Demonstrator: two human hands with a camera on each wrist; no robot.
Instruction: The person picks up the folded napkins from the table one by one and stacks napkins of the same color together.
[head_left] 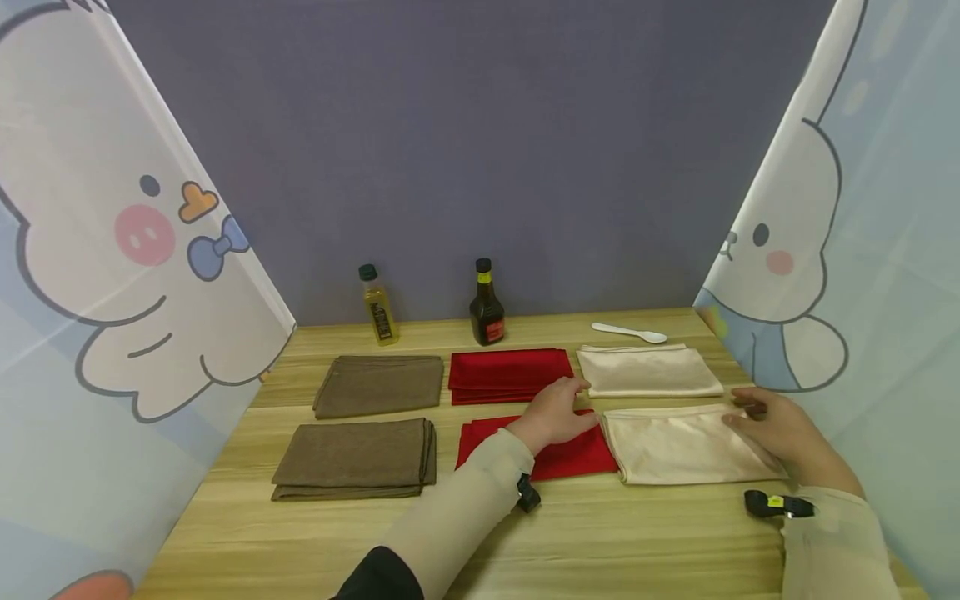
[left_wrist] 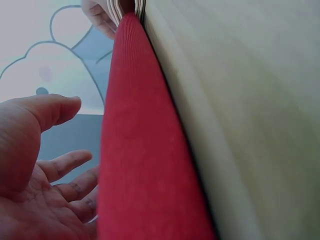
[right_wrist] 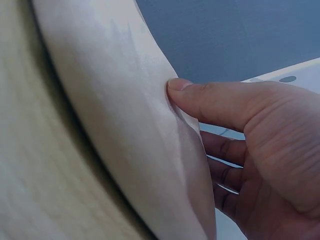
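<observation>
A folded cream cloth lies at the front right, with a folded red cloth directly to its left. My left hand hovers over the red cloth, its fingers spread and the thumb near the cream cloth's left edge. In the left wrist view nothing lies between thumb and fingers. At the cream cloth's right end is my right hand. Its thumb touches the cloth's top surface, which creases there, while the other fingers extend past the far side, partly hidden by the cloth.
Behind lie another folded cream cloth and red cloth. Two folded brown cloths are on the left. An oil bottle, a dark sauce bottle and a white spoon sit at the back, before a grey partition.
</observation>
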